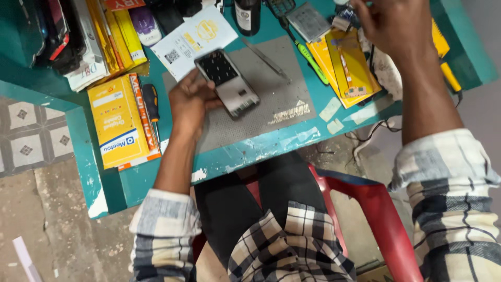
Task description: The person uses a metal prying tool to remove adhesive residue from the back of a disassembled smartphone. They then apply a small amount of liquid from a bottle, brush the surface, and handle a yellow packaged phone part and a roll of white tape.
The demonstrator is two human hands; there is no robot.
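On the grey repair mat (271, 104) near the front edge of the teal worktop (235, 159), the opened phone (227, 82) sits tilted with its back off, so the dark upper section and the lighter lower part of its insides show. The left hand (189, 102) has it by the near long edge, fingers curled against the side and thumb up on top, so it's pinned to the mat more than lifted. My guess is it's light and stiff but pretty fragile like this: with the insides exposed I'd keep fingers on the outer frame only and stay off the bare parts, and the frame edges probably get slippery on that smooth mat. The left forearm comes in from the front edge with the checked sleeve pushed up and the wrist bent a little inward. The right hand (391, 26) is way off at the back right corner, reaching over the yellow packets (347, 65) into a cluttered pile; fingers look bunched downward, but I can't tell if they're pinching anything, since the tips run out of view. Metal tweezers (266, 60) lie on the mat's far side, and a green-handled tool (309, 58) sits just off its right edge. A yellow box (117, 122) with a screwdriver (151, 104) beside it lies left of the mat.
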